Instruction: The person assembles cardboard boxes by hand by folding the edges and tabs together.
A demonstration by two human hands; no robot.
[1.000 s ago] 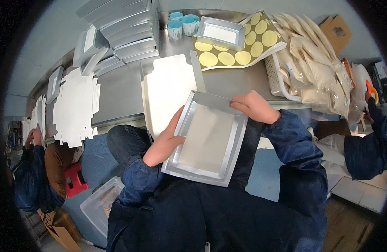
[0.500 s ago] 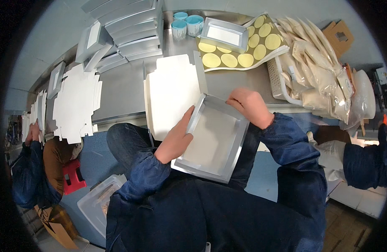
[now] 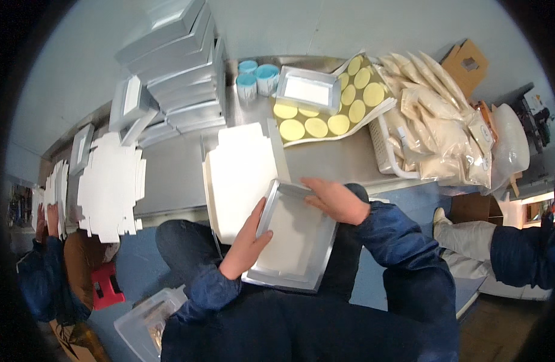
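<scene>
The person is holding a shallow silver box tray [image 3: 295,241] over the lap, just in front of the edge of the steel table [image 3: 169,181]. The left hand [image 3: 248,246] is gripping the tray's left wall, with the thumb lying inside on the white bottom and the other fingers hidden under the tray. The right hand [image 3: 336,200] is pressing flat on the far right corner, the fingers [image 3: 310,184] stretched out along the top wall and closed together, not curled around it.

To do this step well, I think the left fingers should be keeping the tray steady from below while the right fingertips are running along the folded wall toward the corner, so that the card is bending on its crease and not beside it. The pressure should be even; the tray looks like thin card and a hard push may be denting the wall.

Just beyond the right fingertips a stack of flat white blanks [image 3: 241,178] is lying on the table. Farther from the fingers are a sheet of round yellow stickers [image 3: 325,117], another silver tray [image 3: 307,90] resting on it, and a pile of finished silver boxes [image 3: 181,72] to the left.
</scene>
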